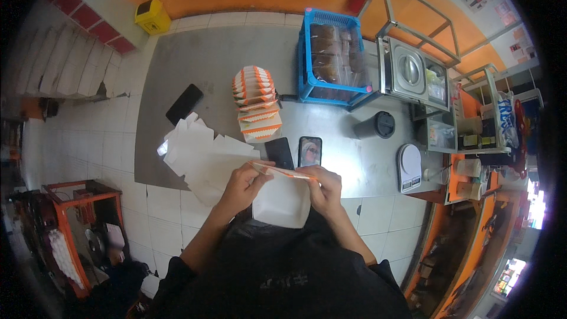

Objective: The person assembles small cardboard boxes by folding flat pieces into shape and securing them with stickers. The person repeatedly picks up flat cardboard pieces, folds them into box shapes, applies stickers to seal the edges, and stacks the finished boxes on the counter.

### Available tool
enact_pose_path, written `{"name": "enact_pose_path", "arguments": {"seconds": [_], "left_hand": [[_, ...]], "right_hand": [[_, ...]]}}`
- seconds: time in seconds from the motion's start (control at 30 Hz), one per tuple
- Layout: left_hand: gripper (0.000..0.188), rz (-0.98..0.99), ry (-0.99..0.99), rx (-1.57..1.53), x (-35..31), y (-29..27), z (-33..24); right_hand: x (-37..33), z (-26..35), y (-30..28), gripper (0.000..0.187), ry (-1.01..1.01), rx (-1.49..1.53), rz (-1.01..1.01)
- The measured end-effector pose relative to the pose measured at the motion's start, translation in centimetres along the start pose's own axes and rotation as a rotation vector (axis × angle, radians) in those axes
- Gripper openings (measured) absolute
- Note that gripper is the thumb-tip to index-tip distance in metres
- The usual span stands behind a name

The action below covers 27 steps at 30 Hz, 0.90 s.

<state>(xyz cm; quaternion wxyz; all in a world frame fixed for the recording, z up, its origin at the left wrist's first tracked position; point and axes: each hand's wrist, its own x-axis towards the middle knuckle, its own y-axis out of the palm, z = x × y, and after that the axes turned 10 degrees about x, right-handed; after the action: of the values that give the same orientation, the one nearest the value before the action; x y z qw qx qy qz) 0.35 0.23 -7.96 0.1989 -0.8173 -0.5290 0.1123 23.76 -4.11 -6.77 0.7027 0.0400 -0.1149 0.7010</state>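
Observation:
Close to my body, a white paper food box (pixel 282 205) with orange print on its outer edge is held between both hands, its hollow inside facing me. The fingers of my left hand (pixel 241 188) pinch its far left corner. At the far right corner, my right hand (pixel 326 190) closes on the same box. Left of it lie flat, unfolded white box blanks (pixel 207 156), overlapping each other near the table's front edge. Beyond my hands, a row of folded orange-and-white boxes (pixel 257 100) stands nested together on the metal table (pixel 195 53).
Past my hands lie a dark phone (pixel 279 152) and a phone with a lit screen (pixel 310 151); another black phone (pixel 184 103) is farther left. A blue crate (pixel 304 59) holds packed brown items. To the right stand a dark cup (pixel 378 125) and a white scale (pixel 409 168).

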Motion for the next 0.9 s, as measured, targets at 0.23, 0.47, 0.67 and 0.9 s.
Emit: {"name": "enact_pose_path", "arguments": {"seconds": [0.23,0.47,0.67,0.9], "left_hand": [[0.032,-0.183,0.139,0.289,1.4,0.3,4.7],[0.056,-0.62,-0.236,-0.039,4.8,4.7,13.7],[0.058,-0.294,-0.223,-0.12,5.6,3.9,18.3],[0.058,-0.162,-0.311,0.176,5.2,2.3,16.5]], "right_hand": [[0.1,-6.3,0.2,0.047,0.359,-0.204,0.102],[4.2,-10.5,-0.2,0.022,0.406,-0.702,0.272],[10.2,-12.5,2.8,0.025,0.193,-0.467,0.226],[12.0,-15.8,5.5,0.026,0.212,-0.495,-0.032]]}}
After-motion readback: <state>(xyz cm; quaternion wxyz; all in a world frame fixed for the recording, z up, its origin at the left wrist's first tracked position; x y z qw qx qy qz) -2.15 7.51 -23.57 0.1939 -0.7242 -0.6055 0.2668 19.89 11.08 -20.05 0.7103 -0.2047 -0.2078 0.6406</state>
